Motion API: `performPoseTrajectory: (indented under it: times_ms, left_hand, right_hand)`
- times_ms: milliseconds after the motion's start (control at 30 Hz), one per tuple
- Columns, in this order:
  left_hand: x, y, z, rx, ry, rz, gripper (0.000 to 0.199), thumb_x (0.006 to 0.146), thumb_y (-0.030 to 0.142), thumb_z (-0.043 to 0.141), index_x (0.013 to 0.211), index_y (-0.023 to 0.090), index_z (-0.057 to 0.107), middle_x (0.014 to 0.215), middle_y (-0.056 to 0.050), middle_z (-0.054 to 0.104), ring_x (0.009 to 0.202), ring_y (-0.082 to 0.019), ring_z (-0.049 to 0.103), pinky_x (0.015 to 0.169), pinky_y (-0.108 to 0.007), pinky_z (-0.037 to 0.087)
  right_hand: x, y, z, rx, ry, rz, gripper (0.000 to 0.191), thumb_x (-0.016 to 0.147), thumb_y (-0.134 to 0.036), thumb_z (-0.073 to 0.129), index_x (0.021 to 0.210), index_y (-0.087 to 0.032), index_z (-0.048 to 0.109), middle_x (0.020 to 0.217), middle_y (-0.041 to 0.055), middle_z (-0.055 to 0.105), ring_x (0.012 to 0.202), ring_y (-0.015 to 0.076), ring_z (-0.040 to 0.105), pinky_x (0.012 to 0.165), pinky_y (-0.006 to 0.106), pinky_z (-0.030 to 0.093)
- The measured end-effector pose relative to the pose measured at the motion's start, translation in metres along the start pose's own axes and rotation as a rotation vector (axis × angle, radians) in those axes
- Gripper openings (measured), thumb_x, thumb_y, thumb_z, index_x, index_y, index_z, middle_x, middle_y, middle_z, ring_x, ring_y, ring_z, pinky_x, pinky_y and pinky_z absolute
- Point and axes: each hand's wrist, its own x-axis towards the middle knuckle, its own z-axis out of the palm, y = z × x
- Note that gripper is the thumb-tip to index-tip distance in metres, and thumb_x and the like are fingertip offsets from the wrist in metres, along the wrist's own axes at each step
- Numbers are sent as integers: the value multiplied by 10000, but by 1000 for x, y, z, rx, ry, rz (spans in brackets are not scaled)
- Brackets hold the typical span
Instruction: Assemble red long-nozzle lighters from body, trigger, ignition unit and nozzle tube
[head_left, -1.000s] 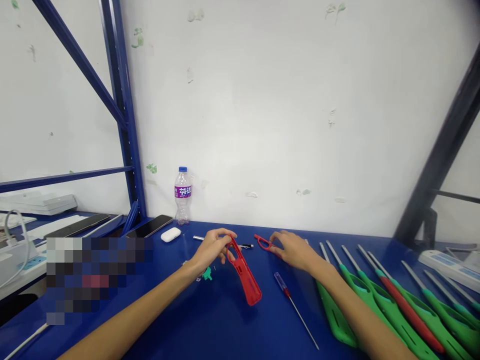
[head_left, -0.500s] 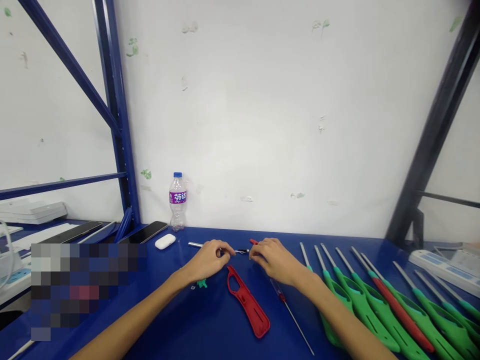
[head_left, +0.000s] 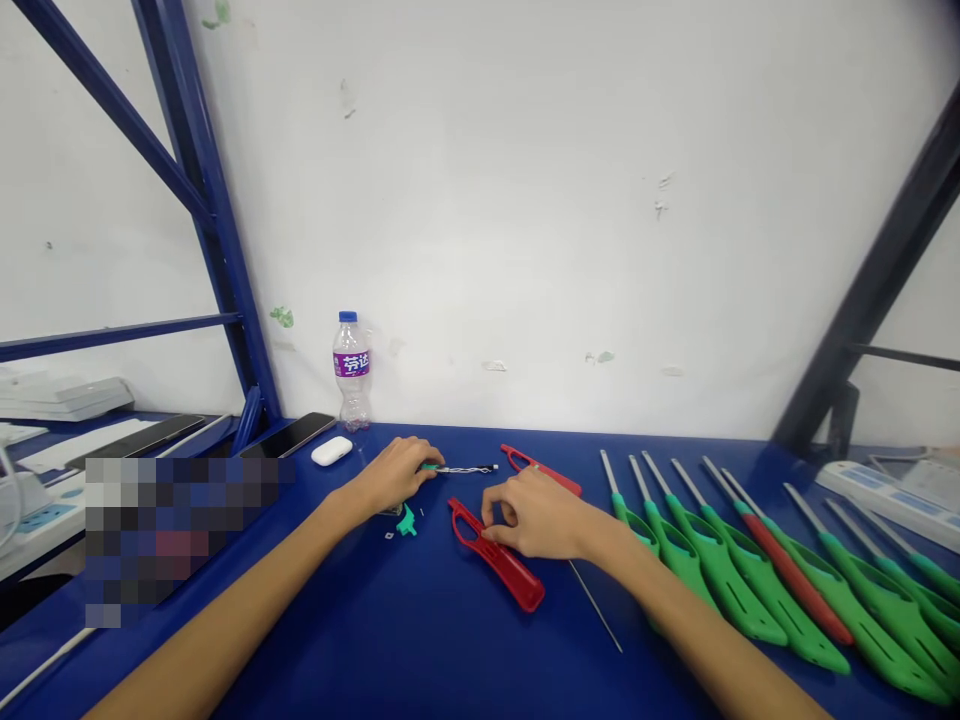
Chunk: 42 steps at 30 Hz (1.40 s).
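On the blue table, my left hand [head_left: 397,474] has its fingers closed at the left end of a thin wired part [head_left: 469,469] with white wires and a black section. My right hand [head_left: 536,512] is curled over the upper middle of a red handle shell [head_left: 517,580], thumb and index finger bent at its edge; whether they pinch it is unclear. Behind that hand lies a second red shell [head_left: 551,474], partly hidden. A small green piece [head_left: 406,521] rests below my left hand. The thin metal shaft of a screwdriver [head_left: 596,608] sticks out below my right hand.
Several green lighters [head_left: 739,590] and a red one [head_left: 802,585] lie in a row at the right. A plastic bottle [head_left: 352,375], white case [head_left: 331,451] and black phone [head_left: 289,437] stand or lie at the back left. Power strips flank both sides.
My right hand has left the wired part and come down to the red shell, uncovering the second shell. My left hand stays at the wired part. The view has shifted slightly.
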Motion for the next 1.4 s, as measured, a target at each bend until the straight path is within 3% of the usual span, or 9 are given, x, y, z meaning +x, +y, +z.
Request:
performPoseTrajectory:
  times_ms: [133,267,400,567,667,867,1100,1233,1400]
  left_hand:
    - [-1,2,-1,-18,55,19,177,880,223,593,1008,243,715,988,-52,706,920,-238,628,843,-319,407]
    - [-1,8,-7,-25,85,48,142,871,233,622,977,226,715,947,-56,700,866,-226,626,834,-323,410]
    - [-1,19,-11,26,140,126,198,918,211,588,1085,227,693,1050,-64,686,947,-233,612,889,-361,407]
    - [-4,36,-12,45,247,227,312,964,188,523,1253,243,624,1110,-84,639,1017,-237,574,909,-395,435]
    - [-5,45,-11,46,260,265,249,983,218,505,1189,238,643,1089,-80,618,990,-218,567,875,-369,453]
    - [-7,53,-5,95,250,334,215,1003,248,496,1175,219,622,1044,-78,614,950,-203,559,850,-345,431]
    - [-4,50,-7,103,288,287,130,944,148,567,1048,204,622,1038,-49,621,982,-203,551,906,-348,391]
    - [-4,45,-9,52,201,216,80,944,154,568,997,203,602,978,-20,652,907,-184,583,875,-333,380]
    - [-6,51,-7,32,148,218,138,983,301,556,1076,224,624,1030,-26,656,948,-190,591,856,-342,351]
  right_hand:
    - [3,4,2,-4,11,9,94,860,-261,627,816,-252,709,581,-24,650,501,135,531,549,284,311]
    - [6,16,-3,-68,170,104,180,923,-277,532,857,-247,696,605,-3,640,547,153,552,590,295,347]
    - [5,28,-7,-105,322,150,206,951,-306,506,1077,-257,662,969,56,681,792,198,626,706,322,436]
    - [3,23,-7,5,309,11,358,969,-374,525,1316,-291,553,1301,68,611,1137,244,591,970,404,437]
    - [4,14,-4,10,319,-47,351,981,-424,521,1302,-289,569,1283,46,649,1194,242,569,1037,423,382]
    - [8,14,-3,-112,307,-118,280,1034,-340,413,1102,-252,670,1012,47,744,918,214,655,1016,438,340]
    - [7,20,-9,-163,296,-104,231,1023,-280,425,1033,-239,652,914,35,731,847,197,644,1018,416,322]
    - [6,18,-10,-193,292,-103,228,1020,-283,427,1011,-242,652,880,30,726,811,192,641,1025,424,314]
    - [7,17,-5,-219,271,-113,202,1006,-246,457,1010,-218,656,910,50,738,878,209,658,1020,421,314]
